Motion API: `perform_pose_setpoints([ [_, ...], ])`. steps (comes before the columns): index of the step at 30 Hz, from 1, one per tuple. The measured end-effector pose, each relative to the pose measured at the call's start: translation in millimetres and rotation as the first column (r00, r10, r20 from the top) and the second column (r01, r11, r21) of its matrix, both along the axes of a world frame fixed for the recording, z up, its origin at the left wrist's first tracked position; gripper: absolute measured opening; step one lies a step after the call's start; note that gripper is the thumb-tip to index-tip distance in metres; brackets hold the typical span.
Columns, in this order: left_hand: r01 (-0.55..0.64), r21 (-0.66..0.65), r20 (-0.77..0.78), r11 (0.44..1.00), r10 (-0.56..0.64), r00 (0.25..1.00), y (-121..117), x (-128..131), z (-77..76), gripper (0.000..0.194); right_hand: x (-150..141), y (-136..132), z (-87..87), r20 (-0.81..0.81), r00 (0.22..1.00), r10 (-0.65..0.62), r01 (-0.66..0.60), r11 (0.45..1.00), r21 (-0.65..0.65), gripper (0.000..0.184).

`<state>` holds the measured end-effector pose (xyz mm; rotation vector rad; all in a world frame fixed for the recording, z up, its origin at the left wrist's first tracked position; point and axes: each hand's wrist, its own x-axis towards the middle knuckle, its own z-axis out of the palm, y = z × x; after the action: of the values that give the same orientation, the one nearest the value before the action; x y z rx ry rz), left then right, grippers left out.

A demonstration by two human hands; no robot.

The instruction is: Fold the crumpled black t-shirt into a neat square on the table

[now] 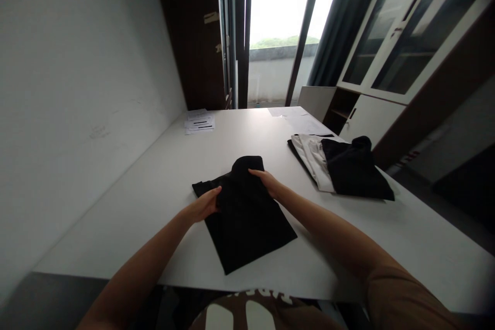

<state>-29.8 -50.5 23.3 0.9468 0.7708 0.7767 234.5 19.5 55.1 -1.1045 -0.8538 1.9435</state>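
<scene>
A piece of black cloth (251,216), perhaps a folded garment, lies in front of me on the white table, its upper part bunched and slightly raised. My left hand (207,205) grips its left side, thumb on top and the other fingers tucked under the fabric. At the upper right edge my right hand (266,181) pinches the cloth, thumb on top; its other fingers are mostly hidden. The lower corners of the cloth rest toward the table's near edge.
The white table (154,180) runs along a wall on the left. To the right lies a pile of folded black and white clothes (348,170). Papers (200,122) sit at the far left, and a clear sheet (301,122) at the far right. Behind stands a cabinet (379,56).
</scene>
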Motion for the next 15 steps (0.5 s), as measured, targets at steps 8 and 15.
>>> perform_pose_setpoints([
  [8,-0.34,0.086,0.161,0.936,0.324,0.932,11,2,10.1,0.058,-20,-22,2.5,-0.083,0.994,0.065,-0.069,0.997,-0.046,0.019],
  [15,-0.554,0.185,-0.029,0.811,0.568,0.822,19,-2,1.4,0.057,-31,-6,-22.4,0.169,0.982,-0.088,0.064,0.987,0.145,0.016],
])
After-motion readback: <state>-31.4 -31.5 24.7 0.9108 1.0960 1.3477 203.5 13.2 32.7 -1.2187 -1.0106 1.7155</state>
